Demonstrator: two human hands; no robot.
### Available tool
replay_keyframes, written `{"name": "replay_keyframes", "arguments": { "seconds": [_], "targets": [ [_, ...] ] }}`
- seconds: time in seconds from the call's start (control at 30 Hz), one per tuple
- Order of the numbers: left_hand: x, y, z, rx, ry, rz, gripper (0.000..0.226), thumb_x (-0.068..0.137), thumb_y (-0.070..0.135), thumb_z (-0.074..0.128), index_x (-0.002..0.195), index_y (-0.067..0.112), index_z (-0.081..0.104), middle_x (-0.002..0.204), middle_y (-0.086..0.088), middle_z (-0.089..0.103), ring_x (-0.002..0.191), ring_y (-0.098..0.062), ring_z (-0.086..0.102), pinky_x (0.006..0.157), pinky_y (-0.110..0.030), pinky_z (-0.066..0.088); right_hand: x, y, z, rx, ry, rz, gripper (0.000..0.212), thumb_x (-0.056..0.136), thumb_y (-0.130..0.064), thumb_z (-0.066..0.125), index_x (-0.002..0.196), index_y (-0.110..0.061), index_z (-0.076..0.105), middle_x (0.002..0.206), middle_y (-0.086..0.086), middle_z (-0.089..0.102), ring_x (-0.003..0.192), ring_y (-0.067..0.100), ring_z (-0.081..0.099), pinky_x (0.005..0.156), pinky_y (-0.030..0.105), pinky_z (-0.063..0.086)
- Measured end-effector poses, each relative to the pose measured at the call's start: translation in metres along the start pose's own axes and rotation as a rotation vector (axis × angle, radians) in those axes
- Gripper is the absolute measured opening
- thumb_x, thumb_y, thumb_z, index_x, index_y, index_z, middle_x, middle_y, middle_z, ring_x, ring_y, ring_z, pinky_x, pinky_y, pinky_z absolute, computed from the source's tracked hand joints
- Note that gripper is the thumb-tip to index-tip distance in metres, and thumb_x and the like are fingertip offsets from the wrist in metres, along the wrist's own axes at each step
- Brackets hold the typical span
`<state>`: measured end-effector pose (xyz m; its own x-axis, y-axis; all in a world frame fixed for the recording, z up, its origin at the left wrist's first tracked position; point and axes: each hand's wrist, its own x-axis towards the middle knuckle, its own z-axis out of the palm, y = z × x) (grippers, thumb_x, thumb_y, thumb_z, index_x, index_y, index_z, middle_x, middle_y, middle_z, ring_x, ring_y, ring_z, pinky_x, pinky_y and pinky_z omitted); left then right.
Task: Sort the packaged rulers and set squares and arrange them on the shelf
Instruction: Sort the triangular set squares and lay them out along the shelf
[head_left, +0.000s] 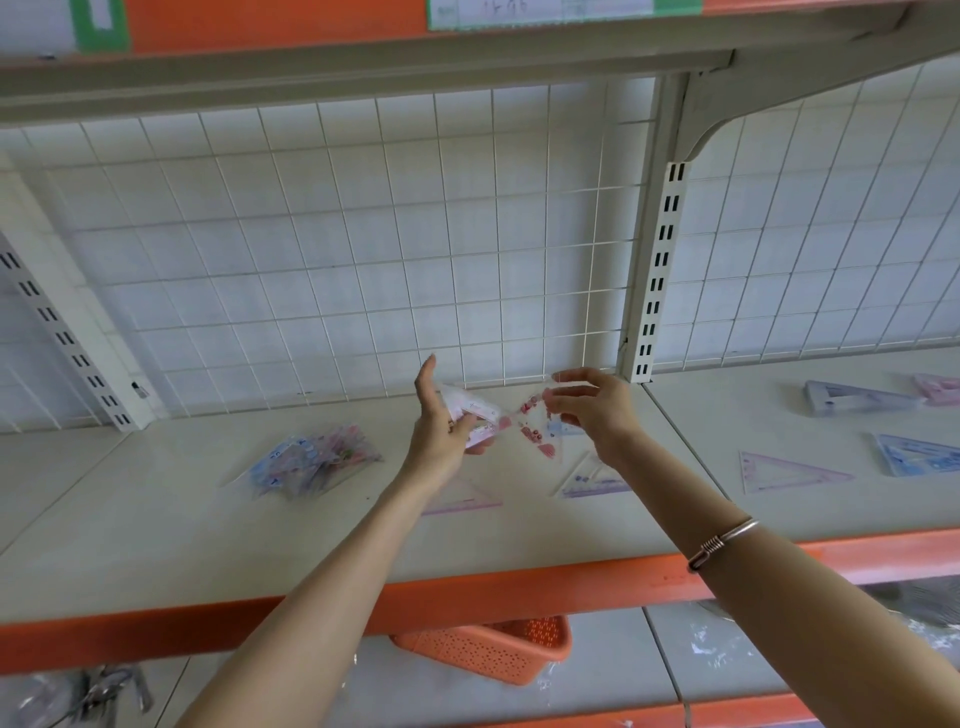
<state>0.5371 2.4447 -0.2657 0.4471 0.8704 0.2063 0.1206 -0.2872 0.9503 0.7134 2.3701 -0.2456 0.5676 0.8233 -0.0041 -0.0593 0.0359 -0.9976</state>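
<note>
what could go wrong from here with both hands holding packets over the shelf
The right hand pinches the clear set square packet by one edge only; that light grip could let the slick wrap slip onto the purple set square below. The left hand holds the pink packet with its thumb lifted, so it might slide out. The loose pile looks uneven and could spread if bumped.
</note>
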Motion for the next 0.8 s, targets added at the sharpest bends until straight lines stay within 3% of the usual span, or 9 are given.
{"name": "replay_keyframes", "arguments": {
  "seconds": [0.07,0.13,0.23,0.33,0.47,0.57,0.7,0.8],
  "targets": [
    [0.002,0.001,-0.003,0.006,-0.017,-0.019,0.045,0.097,-0.001,0.046,0.129,0.020,0.023,0.108,-0.024,0.059,0.076,-0.031,0.069,0.058,-0.025,0.056,-0.002,-0.004,0.000,0.028,-0.068,0.028,0.025,0.076,0.005,0.072,0.096,-0.009,0.064,0.082,0.007,0.069,0.069,0.014,0.062,0.061,0.019,0.048],
    [0.003,0.006,-0.006,0.002,-0.085,-0.054,0.027,0.097,0.001,0.048,0.115,0.014,0.032,0.096,-0.016,0.064,0.065,-0.024,0.069,0.054,-0.022,0.052,-0.002,-0.006,0.002,0.023,-0.128,0.046,0.023,0.078,0.002,0.072,0.095,-0.011,0.065,0.084,0.006,0.068,0.071,0.014,0.062,0.065,0.020,0.047],
    [0.005,0.012,-0.009,0.006,-0.158,-0.051,0.016,0.098,0.005,0.050,0.113,0.009,0.046,0.085,-0.008,0.066,0.056,-0.018,0.067,0.052,-0.021,0.051,0.000,-0.007,0.006,-0.007,-0.186,0.042,0.020,0.079,0.001,0.071,0.095,-0.011,0.066,0.086,0.008,0.068,0.072,0.016,0.062,0.070,0.023,0.048],
    [0.007,0.017,-0.009,0.016,-0.202,-0.046,0.017,0.100,0.012,0.046,0.115,0.012,0.056,0.089,-0.008,0.063,0.057,-0.017,0.067,0.054,-0.022,0.053,0.000,-0.006,0.013,-0.036,-0.205,0.019,0.020,0.080,0.005,0.069,0.092,-0.010,0.067,0.079,0.007,0.067,0.070,0.015,0.061,0.067,0.022,0.049],
    [0.007,0.019,-0.005,-0.006,-0.254,-0.105,0.032,0.103,0.016,0.039,0.132,0.012,0.051,0.106,-0.010,0.060,0.065,-0.019,0.067,0.060,-0.026,0.056,-0.003,-0.003,0.021,-0.015,-0.221,0.006,0.025,0.080,0.008,0.068,0.103,-0.001,0.065,0.079,0.008,0.065,0.067,0.013,0.061,0.061,0.018,0.050],
    [0.006,0.021,-0.005,-0.057,-0.267,-0.146,0.034,0.103,0.017,0.039,0.135,0.013,0.051,0.110,-0.011,0.062,0.074,-0.019,0.065,0.062,-0.028,0.057,-0.003,-0.003,0.026,0.017,-0.222,0.012,0.023,0.079,0.007,0.068,0.100,-0.002,0.065,0.079,0.009,0.066,0.066,0.013,0.063,0.058,0.017,0.051],
    [0.005,0.024,-0.005,-0.188,-0.291,-0.226,0.030,0.102,0.017,0.043,0.127,0.007,0.057,0.097,-0.009,0.064,0.073,-0.013,0.064,0.059,-0.025,0.055,-0.003,-0.001,0.029,0.040,-0.221,0.048,0.020,0.079,0.008,0.069,0.093,-0.006,0.064,0.080,0.011,0.065,0.068,0.017,0.065,0.057,0.020,0.051],
    [0.004,0.023,-0.006,-0.132,-0.275,-0.174,0.028,0.096,0.016,0.055,0.123,0.010,0.060,0.095,-0.012,0.063,0.078,-0.014,0.063,0.062,-0.023,0.054,-0.003,0.001,0.029,0.083,-0.198,0.070,0.022,0.080,0.008,0.067,0.096,-0.006,0.061,0.082,0.011,0.064,0.069,0.019,0.062,0.063,0.024,0.052]
  ]
}}
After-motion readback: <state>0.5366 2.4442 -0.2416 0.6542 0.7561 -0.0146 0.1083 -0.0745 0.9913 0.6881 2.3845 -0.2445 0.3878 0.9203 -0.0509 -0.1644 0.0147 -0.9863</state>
